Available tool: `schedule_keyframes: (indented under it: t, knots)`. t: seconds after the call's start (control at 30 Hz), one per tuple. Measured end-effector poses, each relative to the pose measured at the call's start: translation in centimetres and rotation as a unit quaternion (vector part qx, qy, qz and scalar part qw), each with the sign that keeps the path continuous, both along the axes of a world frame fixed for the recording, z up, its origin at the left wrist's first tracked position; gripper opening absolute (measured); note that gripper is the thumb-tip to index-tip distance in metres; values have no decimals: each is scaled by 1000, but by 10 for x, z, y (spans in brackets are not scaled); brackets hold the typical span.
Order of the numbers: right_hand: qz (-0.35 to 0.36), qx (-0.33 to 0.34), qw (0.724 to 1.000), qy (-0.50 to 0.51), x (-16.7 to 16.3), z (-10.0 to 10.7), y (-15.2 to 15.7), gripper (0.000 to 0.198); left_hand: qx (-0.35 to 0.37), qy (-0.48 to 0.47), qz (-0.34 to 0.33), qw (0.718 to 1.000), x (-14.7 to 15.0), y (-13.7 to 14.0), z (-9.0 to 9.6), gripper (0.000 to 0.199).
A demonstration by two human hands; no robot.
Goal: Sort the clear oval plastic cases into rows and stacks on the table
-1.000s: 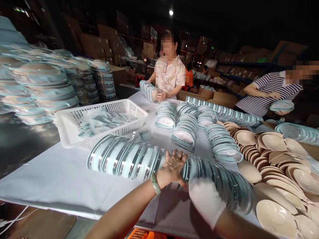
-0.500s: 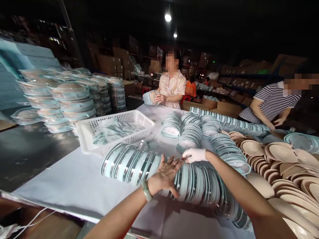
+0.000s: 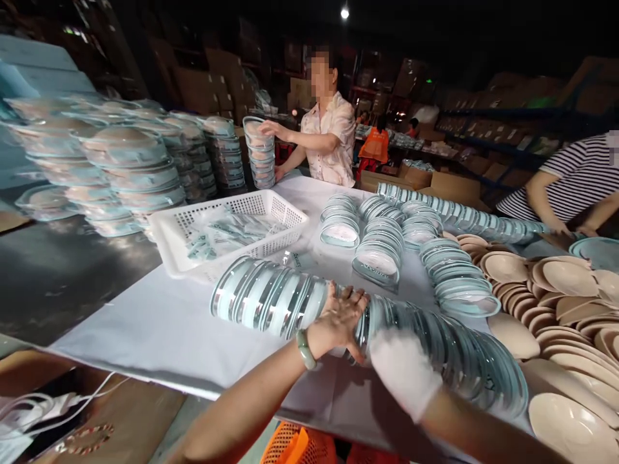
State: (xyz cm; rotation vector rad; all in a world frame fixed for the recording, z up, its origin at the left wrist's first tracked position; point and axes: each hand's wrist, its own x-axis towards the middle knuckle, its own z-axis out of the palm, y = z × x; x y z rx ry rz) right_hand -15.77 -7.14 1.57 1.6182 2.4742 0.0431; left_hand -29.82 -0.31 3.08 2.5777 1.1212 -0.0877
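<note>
A long row of round clear plastic cases with pale teal bands (image 3: 271, 296) lies on its side across the white-covered table (image 3: 145, 328). My left hand (image 3: 338, 320), bare with a green bangle at the wrist, rests on the middle of this row, fingers spread. Just right of it, my right hand (image 3: 403, 368) in a white glove is at the near side of the row. Motion smears its fingers, and whether it grips a case cannot be seen. Shorter stacks of similar cases (image 3: 380, 251) lie beyond the row.
A white perforated basket (image 3: 283, 212) holds small packets. Beige bowl-shaped pieces (image 3: 573, 425) are piled at right. Tall stacks of packed cases (image 3: 126, 167) stand at left. Across the table one person (image 3: 329, 138) holds a stack; another in stripes (image 3: 565, 183) leans in at right.
My right hand has come from the far side of the row to its near side. My left hand stays spread on the row. The person opposite has stood their stack upright. The view has shifted.
</note>
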Motion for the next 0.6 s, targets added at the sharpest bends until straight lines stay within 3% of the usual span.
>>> schedule_keyframes:
  t: [0.07,0.13,0.23,0.3,0.37,0.4,0.47,0.53,0.6]
  knots:
    - [-3,13,998,-61,-8,-20,-38,35,-2,6,1,1000,3,-2,2,129]
    - [-32,-16,994,-100,-9,-26,-57,39,-10,15,9,1000,2,-3,6,129]
    - [-72,-112,988,-80,0,3,-46,27,-16,2,-1,1000,-14,-3,14,131]
    - [-83,-130,988,-22,10,39,-17,29,-3,-26,-5,1000,-35,-1,20,136]
    - [-92,-69,992,59,16,69,25,40,8,-31,13,999,-58,1,24,141]
    - [-60,-57,990,112,16,78,49,36,6,-20,24,999,-67,2,24,142]
    - [22,-142,974,177,11,81,96,34,-2,14,43,999,-78,3,21,143]
    - [57,-218,962,156,2,69,135,33,-3,33,54,998,-78,3,17,141]
    - [79,-254,956,122,-8,55,161,26,5,40,65,997,-72,2,12,139]
